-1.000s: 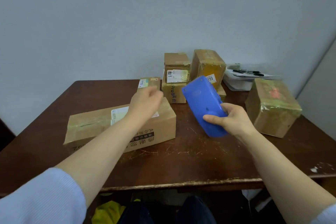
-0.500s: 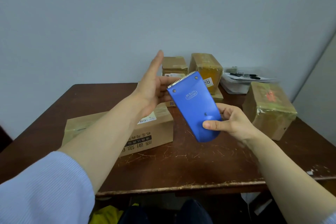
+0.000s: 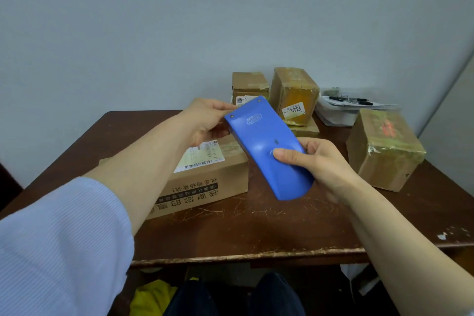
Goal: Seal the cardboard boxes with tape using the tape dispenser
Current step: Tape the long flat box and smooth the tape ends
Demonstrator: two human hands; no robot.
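A blue tape dispenser (image 3: pixel 266 146) is held tilted in the air above the table, its toothed end up and to the left. My right hand (image 3: pixel 320 164) grips its lower half, thumb on the blue face. My left hand (image 3: pixel 205 123) is at the dispenser's upper end, fingers curled against its far side; what they pinch is hidden. Below them lies a long cardboard box (image 3: pixel 205 182) with a white label and printed characters on its side.
Three more taped boxes stand on the brown table (image 3: pixel 256 233): a small one (image 3: pixel 248 84) and a yellowish one (image 3: pixel 295 90) at the back, another (image 3: pixel 384 149) at the right. Papers and pens (image 3: pixel 343 108) lie at the back right. The table's front edge is worn.
My left hand rose from the long box, opened beside the dispenser, then closed onto its upper end. The dispenser was lifted and tipped, its toothed end now turned away.
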